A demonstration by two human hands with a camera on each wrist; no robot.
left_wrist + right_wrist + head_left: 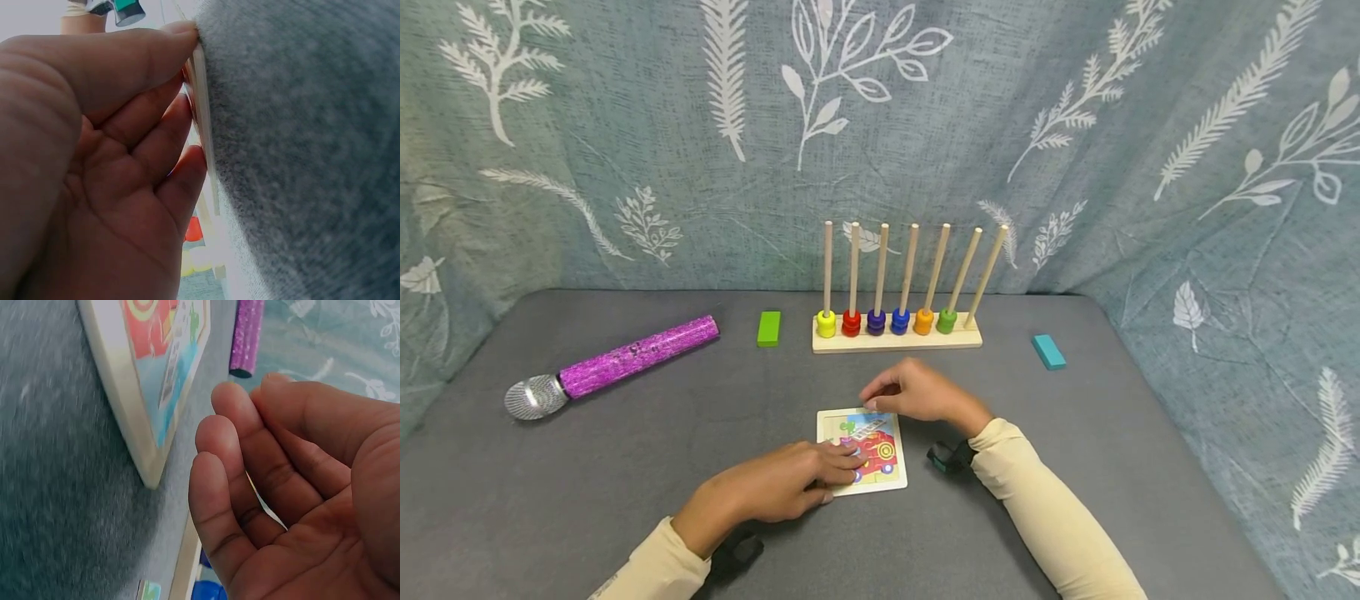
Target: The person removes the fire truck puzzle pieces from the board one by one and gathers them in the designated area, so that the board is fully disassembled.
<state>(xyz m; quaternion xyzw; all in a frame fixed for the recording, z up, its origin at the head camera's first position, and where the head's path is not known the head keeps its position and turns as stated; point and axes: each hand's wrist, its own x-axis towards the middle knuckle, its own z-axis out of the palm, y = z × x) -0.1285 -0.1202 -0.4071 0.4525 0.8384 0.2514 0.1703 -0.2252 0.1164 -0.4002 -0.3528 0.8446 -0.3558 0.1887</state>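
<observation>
A small framed jigsaw puzzle [880,454] lies flat on the grey table, with a red vehicle and ladder in its picture. My left hand [790,479] rests on its left side; the fairly straight fingers [169,137] touch the board and the thumb is at its edge. Over the far right corner is my right hand [917,392], fingers loosely bent. In the right wrist view the thumb meets the index finger, and nothing shows between them. A small green-and-white piece [150,590] appears at the bottom of that view; the head view does not show it.
A wooden peg stand [895,343] with coloured rings stands behind the puzzle. A green block [768,328] and a purple microphone [640,356] lie to the left. Farther right is a blue block [1048,352]. A patterned curtain [700,167] hangs behind the table.
</observation>
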